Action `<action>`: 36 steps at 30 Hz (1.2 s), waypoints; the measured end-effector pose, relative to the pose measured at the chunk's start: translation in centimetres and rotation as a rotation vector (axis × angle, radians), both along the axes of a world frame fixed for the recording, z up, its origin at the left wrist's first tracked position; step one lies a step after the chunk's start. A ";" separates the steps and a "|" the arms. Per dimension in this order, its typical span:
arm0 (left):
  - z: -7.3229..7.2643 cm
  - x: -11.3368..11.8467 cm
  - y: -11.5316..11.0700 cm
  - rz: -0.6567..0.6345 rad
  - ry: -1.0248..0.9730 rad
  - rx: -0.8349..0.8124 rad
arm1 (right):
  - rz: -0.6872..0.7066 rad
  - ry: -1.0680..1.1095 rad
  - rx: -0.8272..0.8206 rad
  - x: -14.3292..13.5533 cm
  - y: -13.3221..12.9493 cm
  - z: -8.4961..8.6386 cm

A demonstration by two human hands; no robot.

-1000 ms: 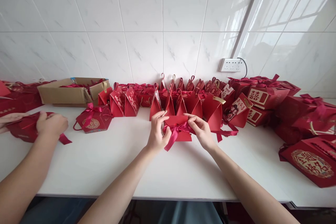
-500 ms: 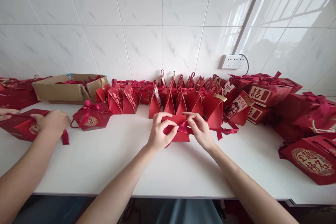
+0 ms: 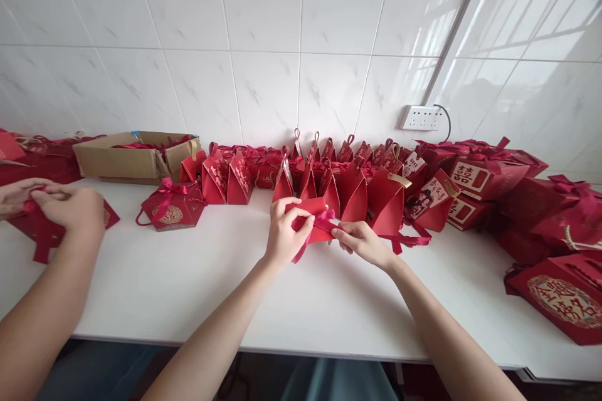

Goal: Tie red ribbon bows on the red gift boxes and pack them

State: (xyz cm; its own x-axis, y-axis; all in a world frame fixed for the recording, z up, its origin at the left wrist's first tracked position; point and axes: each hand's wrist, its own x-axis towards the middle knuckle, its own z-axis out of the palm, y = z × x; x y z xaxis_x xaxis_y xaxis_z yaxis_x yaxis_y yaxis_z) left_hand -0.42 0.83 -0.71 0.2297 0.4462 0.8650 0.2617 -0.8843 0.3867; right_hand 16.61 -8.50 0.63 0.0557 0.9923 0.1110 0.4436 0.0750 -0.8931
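Note:
A small red gift box (image 3: 310, 205) is between my two hands, above the white table. A dark pink ribbon (image 3: 323, 220) crosses its upper side, looped or knotted near the middle. With thumb and fingers pinched, my left hand (image 3: 288, 229) grips the ribbon against the box's left side. My right hand (image 3: 364, 242) is closed on the ribbon at the right, beside the box's lower edge. Part of the box and the ribbon's ends are hidden behind my fingers. Just behind stand several red triangular gift boxes (image 3: 352, 191) with loop handles.
At the left, a co-worker's hands (image 3: 70, 203) hold a ribbon over another red box. A ribboned red box (image 3: 172, 205) sits nearby, before a cardboard carton (image 3: 117, 163). Stacked red boxes (image 3: 489, 178) and a large one (image 3: 559, 294) line the right. A power strip (image 3: 422, 117) hangs on the tiled wall.
My right hand has moved down from the box's top edge and now pulls the ribbon rightward. The box has tilted. The co-worker's hands have lifted a ribbon, and the view has shifted slightly.

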 end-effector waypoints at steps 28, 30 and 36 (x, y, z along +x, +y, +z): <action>0.8 -0.8 0.5 -0.081 0.149 -0.014 | 0.384 0.071 -0.260 -1.0 -0.1 -0.3; 0.8 -0.8 0.4 -0.073 0.151 -0.013 | 0.399 0.056 -0.259 -0.8 -0.1 -0.4; 1.0 -0.9 0.3 -0.065 0.143 -0.016 | 0.437 0.029 -0.266 -0.5 -0.1 -0.6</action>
State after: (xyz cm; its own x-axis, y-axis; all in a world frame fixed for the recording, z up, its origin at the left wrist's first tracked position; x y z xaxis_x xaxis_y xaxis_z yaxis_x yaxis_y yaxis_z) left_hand -1.34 1.14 0.27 0.3792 0.4400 0.8140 0.2576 -0.8952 0.3638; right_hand 16.08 -8.57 0.05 -0.3718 0.9171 -0.1436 0.3960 0.0167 -0.9181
